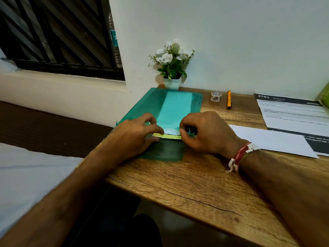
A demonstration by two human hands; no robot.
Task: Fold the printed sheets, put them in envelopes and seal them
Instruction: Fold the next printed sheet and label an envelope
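Head: L hand (135,134), R hand (204,132) pinch envelope (175,111); sheet (292,111) reads "2703".

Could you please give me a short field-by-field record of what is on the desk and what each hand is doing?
Surface: wooden desk
Work item: pale teal paper envelope lying on a translucent green plastic folder
Left hand: pinches the left end of the yellow strip at the envelope's near edge
Right hand: pinches the strip's right end
Beside: printed white sheets, orange pen, small tape roll, white pot of white flowers
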